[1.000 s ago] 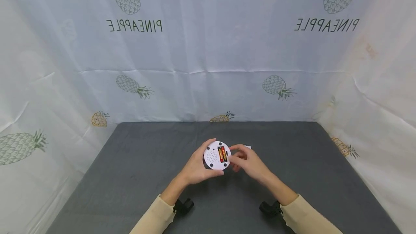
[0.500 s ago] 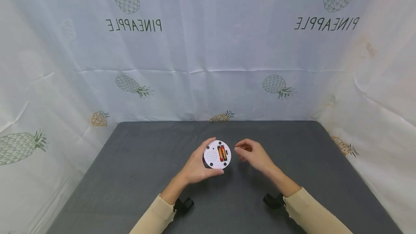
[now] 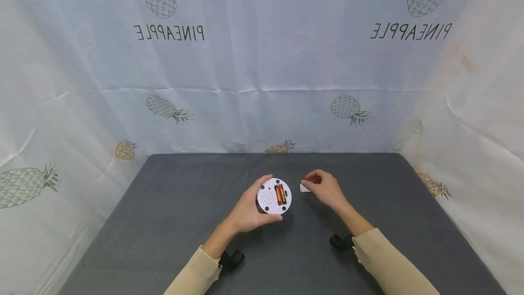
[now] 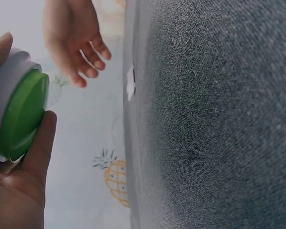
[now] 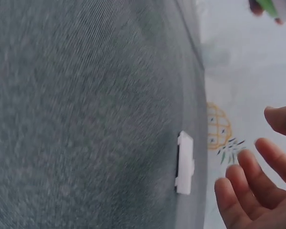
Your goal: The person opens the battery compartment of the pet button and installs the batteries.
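Note:
My left hand [image 3: 247, 213] grips a round white buzzer button [image 3: 267, 198] by its rim, thumb below and fingers above. Its underside faces the head camera, with speaker holes, dark feet and an uncovered compartment holding two red-and-black batteries [image 3: 280, 194]. In the left wrist view its green domed top [image 4: 24, 117] shows. My right hand [image 3: 327, 190] hovers over the table to the right, its fingers loosely bent with nothing between them in the right wrist view. Just beneath its fingertips a small white battery cover [image 5: 184, 164] lies on the table, partly hidden by the hand in the head view.
A dark grey cloth covers the table [image 3: 184, 181]. White curtains [image 3: 262, 58] printed with pineapples hang behind it and along both sides. A black wrist camera [image 3: 232, 260] is strapped to the left wrist, another black camera [image 3: 341, 243] to the right.
My right hand has drawn away from the button's edge, up and to the right, over the battery cover. The left hand and button have stayed nearly still.

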`<state>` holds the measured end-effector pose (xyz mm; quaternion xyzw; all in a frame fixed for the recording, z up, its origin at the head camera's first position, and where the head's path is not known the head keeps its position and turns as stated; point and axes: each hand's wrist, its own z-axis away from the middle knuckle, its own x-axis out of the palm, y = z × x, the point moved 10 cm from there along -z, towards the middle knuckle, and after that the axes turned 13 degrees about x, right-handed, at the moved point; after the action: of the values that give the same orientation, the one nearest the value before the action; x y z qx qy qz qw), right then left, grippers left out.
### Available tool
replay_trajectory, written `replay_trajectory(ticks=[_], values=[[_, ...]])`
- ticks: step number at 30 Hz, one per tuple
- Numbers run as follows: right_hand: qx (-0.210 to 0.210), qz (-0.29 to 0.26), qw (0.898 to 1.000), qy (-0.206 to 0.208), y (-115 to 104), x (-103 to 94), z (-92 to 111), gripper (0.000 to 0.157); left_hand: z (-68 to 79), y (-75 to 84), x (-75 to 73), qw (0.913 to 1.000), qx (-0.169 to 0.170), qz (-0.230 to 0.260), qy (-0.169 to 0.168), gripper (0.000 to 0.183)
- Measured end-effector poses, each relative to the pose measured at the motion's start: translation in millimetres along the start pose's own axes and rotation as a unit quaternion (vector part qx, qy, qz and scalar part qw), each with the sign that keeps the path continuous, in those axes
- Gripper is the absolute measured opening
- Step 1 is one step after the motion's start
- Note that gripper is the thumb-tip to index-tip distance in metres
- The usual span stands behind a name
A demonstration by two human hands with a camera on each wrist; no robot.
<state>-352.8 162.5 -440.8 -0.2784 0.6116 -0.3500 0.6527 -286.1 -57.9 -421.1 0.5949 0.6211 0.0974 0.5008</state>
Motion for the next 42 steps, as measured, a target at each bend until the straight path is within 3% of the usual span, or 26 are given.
replay_trajectory(ticks=[7,17,28,42], values=[[0.003,0.041,0.999,0.033,10,1.1,-15,0.034,0.6,-1.1,0.4,1.0,0.001,-0.002,0.0,0.101],[0.033,0.094,0.995,0.033,26,10.0,-27,0.041,1.5,-1.3,1.3,1.0,0.003,-0.009,-0.001,0.101],[0.016,0.155,0.986,0.05,26,15.9,-31,0.037,1.3,-2.0,1.5,0.9999,0.003,-0.015,-0.001,0.099],[-0.039,0.125,0.991,0.002,20,20.6,-24,0.019,1.7,-0.9,0.3,0.9999,0.005,-0.01,-0.001,0.1]])
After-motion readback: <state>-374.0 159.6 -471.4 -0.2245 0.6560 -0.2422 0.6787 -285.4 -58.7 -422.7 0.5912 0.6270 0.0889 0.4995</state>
